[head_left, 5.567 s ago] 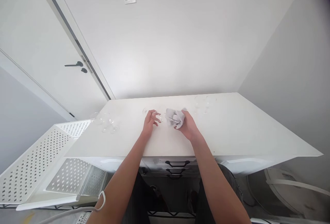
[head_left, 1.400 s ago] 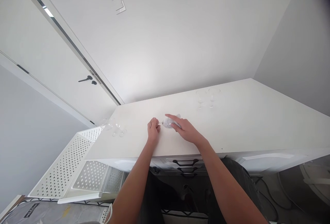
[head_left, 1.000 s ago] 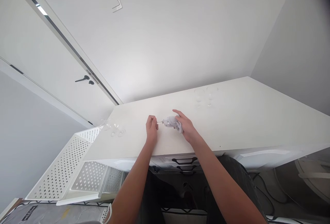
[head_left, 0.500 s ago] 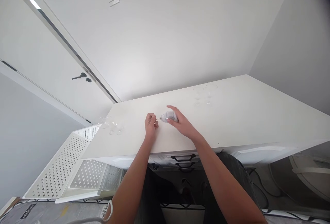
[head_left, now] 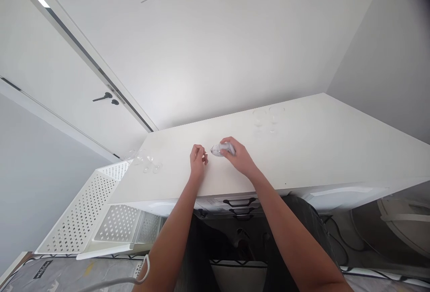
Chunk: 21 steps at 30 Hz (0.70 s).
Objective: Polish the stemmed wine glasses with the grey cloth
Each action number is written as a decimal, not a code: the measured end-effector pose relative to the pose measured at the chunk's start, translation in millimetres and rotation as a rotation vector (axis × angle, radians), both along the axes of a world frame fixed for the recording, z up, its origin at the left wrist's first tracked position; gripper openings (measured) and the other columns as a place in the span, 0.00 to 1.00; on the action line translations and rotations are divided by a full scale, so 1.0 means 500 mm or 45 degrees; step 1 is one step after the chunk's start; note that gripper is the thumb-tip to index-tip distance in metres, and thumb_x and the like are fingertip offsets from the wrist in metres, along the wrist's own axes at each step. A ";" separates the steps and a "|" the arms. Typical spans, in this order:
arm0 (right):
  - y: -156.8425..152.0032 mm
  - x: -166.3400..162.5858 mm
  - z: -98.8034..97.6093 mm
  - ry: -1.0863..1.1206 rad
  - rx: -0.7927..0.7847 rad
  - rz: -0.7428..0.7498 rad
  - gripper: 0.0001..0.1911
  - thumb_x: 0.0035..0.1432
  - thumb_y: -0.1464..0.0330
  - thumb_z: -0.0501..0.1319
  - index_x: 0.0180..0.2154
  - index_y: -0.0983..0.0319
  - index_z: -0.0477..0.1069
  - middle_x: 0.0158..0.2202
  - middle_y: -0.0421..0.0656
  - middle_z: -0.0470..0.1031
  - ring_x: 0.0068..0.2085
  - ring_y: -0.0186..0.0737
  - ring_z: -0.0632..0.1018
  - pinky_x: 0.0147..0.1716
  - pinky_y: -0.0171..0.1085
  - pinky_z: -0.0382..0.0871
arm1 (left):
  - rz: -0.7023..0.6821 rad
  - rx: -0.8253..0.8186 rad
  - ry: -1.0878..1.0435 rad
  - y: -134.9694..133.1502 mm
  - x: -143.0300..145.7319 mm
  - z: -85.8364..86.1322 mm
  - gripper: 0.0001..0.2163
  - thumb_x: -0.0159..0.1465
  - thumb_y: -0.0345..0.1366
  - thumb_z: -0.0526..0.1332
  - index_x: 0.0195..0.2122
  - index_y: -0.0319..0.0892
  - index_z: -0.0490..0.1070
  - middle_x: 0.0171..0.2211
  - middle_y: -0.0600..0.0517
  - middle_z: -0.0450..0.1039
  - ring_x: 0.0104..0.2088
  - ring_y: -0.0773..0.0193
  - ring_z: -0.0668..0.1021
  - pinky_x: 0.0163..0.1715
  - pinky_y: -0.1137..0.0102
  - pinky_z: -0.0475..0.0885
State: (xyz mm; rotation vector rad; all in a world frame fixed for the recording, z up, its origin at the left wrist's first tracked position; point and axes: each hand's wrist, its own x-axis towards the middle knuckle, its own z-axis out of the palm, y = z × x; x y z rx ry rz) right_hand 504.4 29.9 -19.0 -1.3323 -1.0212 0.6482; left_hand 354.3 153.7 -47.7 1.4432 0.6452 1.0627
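Observation:
A clear wine glass [head_left: 216, 150] lies on its side in the air over the white cabinet top, its bowl toward the right. My left hand [head_left: 198, 156] is closed on the stem and foot end. My right hand [head_left: 238, 154] grips a pale grey cloth [head_left: 229, 148], bunched at the mouth of the bowl. Whether the cloth reaches deep inside the bowl I cannot tell. Two more clear glasses [head_left: 259, 121] stand at the back right of the top. Several others [head_left: 149, 162] are at its left end, faint against the white.
The white cabinet top [head_left: 319, 148] runs wide under my hands, with black drawer handles [head_left: 239, 203] below its front edge. White perforated baskets [head_left: 79, 213] stand on the left. A door with a black handle [head_left: 102, 97] is at the back left.
My right hand and the cloth have drawn slightly right and up, with the fingers curled tighter. More of the glass bowl shows. My left hand keeps its hold, and the view has shifted a little.

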 end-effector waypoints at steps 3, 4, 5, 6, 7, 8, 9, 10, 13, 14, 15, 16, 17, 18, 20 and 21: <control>0.017 0.011 -0.021 0.467 -0.120 -0.124 0.15 0.54 0.58 0.65 0.42 0.56 0.72 0.38 0.41 0.73 0.33 0.38 0.69 0.29 0.36 0.60 | -0.061 0.202 0.069 -0.003 -0.002 0.003 0.12 0.66 0.46 0.65 0.36 0.45 0.68 0.35 0.52 0.64 0.31 0.68 0.69 0.25 0.75 0.69; 0.021 0.015 -0.026 0.589 -0.130 -0.127 0.15 0.54 0.57 0.64 0.42 0.57 0.72 0.38 0.41 0.72 0.34 0.38 0.69 0.29 0.36 0.60 | -0.083 0.237 0.116 -0.004 -0.002 0.002 0.12 0.65 0.47 0.67 0.37 0.45 0.69 0.35 0.53 0.64 0.31 0.68 0.69 0.25 0.74 0.70; 0.022 0.018 -0.030 0.665 -0.113 -0.124 0.16 0.54 0.56 0.64 0.42 0.57 0.72 0.37 0.41 0.71 0.34 0.38 0.69 0.29 0.35 0.60 | -0.093 0.254 0.167 -0.004 -0.002 0.001 0.13 0.64 0.47 0.68 0.38 0.45 0.70 0.34 0.53 0.65 0.29 0.69 0.69 0.24 0.74 0.70; 0.022 0.020 -0.031 0.693 -0.080 -0.127 0.16 0.55 0.55 0.63 0.43 0.56 0.73 0.37 0.41 0.71 0.34 0.38 0.69 0.29 0.35 0.60 | -0.097 0.253 0.218 -0.004 -0.002 0.000 0.13 0.63 0.48 0.68 0.37 0.45 0.70 0.32 0.54 0.65 0.26 0.70 0.68 0.22 0.74 0.69; 0.020 0.021 -0.030 0.677 -0.048 -0.140 0.17 0.57 0.54 0.61 0.44 0.56 0.73 0.36 0.41 0.70 0.35 0.38 0.69 0.30 0.36 0.61 | -0.098 0.236 0.259 -0.003 -0.002 -0.002 0.14 0.63 0.49 0.68 0.36 0.44 0.70 0.30 0.55 0.64 0.24 0.71 0.67 0.20 0.74 0.67; 0.017 0.022 -0.028 0.625 -0.022 -0.159 0.18 0.59 0.54 0.60 0.46 0.55 0.73 0.36 0.41 0.69 0.35 0.38 0.69 0.31 0.36 0.61 | -0.096 0.210 0.281 -0.002 -0.002 -0.005 0.15 0.63 0.50 0.68 0.35 0.44 0.70 0.29 0.56 0.63 0.22 0.72 0.65 0.18 0.74 0.65; 0.014 0.021 -0.025 0.550 0.001 -0.178 0.19 0.61 0.53 0.58 0.49 0.54 0.73 0.36 0.40 0.68 0.35 0.38 0.68 0.32 0.36 0.62 | -0.094 0.180 0.284 -0.001 -0.002 -0.007 0.16 0.63 0.51 0.67 0.33 0.43 0.69 0.27 0.56 0.62 0.20 0.73 0.63 0.16 0.74 0.63; 0.010 0.021 -0.021 0.467 0.024 -0.188 0.19 0.63 0.53 0.57 0.51 0.53 0.73 0.36 0.40 0.68 0.36 0.39 0.69 0.34 0.37 0.63 | -0.094 0.151 0.270 0.000 -0.001 -0.009 0.17 0.63 0.52 0.67 0.32 0.43 0.69 0.27 0.57 0.62 0.19 0.74 0.62 0.15 0.74 0.60; 0.002 0.018 -0.009 0.279 0.092 -0.148 0.20 0.66 0.53 0.55 0.55 0.52 0.71 0.37 0.41 0.69 0.38 0.41 0.69 0.38 0.39 0.64 | -0.109 0.090 0.191 0.003 -0.002 -0.014 0.19 0.62 0.54 0.68 0.32 0.43 0.69 0.26 0.57 0.61 0.18 0.75 0.61 0.14 0.74 0.60; -0.001 0.018 -0.006 0.245 0.110 -0.127 0.20 0.66 0.53 0.55 0.55 0.52 0.71 0.36 0.41 0.69 0.37 0.41 0.68 0.37 0.40 0.64 | -0.122 0.072 0.169 0.004 -0.002 -0.014 0.19 0.62 0.54 0.68 0.32 0.43 0.69 0.25 0.58 0.60 0.18 0.74 0.60 0.14 0.74 0.60; -0.004 0.018 -0.003 0.219 0.119 -0.106 0.20 0.66 0.53 0.54 0.55 0.52 0.71 0.34 0.40 0.68 0.36 0.41 0.67 0.37 0.40 0.64 | -0.140 0.051 0.154 0.004 -0.002 -0.015 0.19 0.62 0.54 0.68 0.31 0.43 0.69 0.24 0.58 0.58 0.18 0.74 0.60 0.14 0.75 0.60; -0.006 0.018 0.000 0.198 0.125 -0.087 0.20 0.67 0.53 0.54 0.55 0.52 0.71 0.33 0.40 0.67 0.34 0.41 0.66 0.36 0.40 0.63 | -0.160 0.029 0.148 0.004 -0.003 -0.015 0.19 0.62 0.54 0.68 0.31 0.42 0.69 0.23 0.58 0.57 0.18 0.74 0.59 0.14 0.75 0.60; -0.009 0.018 0.003 0.182 0.131 -0.075 0.20 0.67 0.54 0.54 0.55 0.52 0.71 0.32 0.39 0.66 0.33 0.40 0.65 0.35 0.39 0.62 | -0.180 0.011 0.153 0.005 -0.004 -0.015 0.19 0.62 0.54 0.68 0.30 0.42 0.69 0.23 0.58 0.57 0.19 0.73 0.59 0.14 0.75 0.60; -0.012 0.019 0.005 0.170 0.136 -0.065 0.20 0.67 0.54 0.54 0.55 0.52 0.72 0.31 0.39 0.65 0.32 0.40 0.64 0.34 0.39 0.61 | -0.197 -0.002 0.166 0.005 -0.004 -0.015 0.19 0.62 0.54 0.68 0.30 0.42 0.69 0.22 0.58 0.57 0.19 0.73 0.59 0.14 0.75 0.60; -0.017 0.022 0.009 0.167 0.141 -0.051 0.19 0.66 0.55 0.55 0.54 0.52 0.72 0.30 0.38 0.64 0.31 0.39 0.63 0.32 0.38 0.59 | -0.227 -0.001 0.207 0.005 -0.006 -0.014 0.19 0.63 0.53 0.67 0.30 0.42 0.69 0.21 0.58 0.58 0.19 0.73 0.59 0.16 0.74 0.60; -0.019 0.024 0.010 0.181 0.142 -0.046 0.19 0.66 0.55 0.56 0.54 0.52 0.72 0.30 0.38 0.64 0.31 0.38 0.63 0.31 0.38 0.58 | -0.235 0.021 0.230 0.005 -0.006 -0.012 0.18 0.64 0.52 0.67 0.29 0.42 0.69 0.21 0.58 0.60 0.19 0.72 0.61 0.18 0.73 0.62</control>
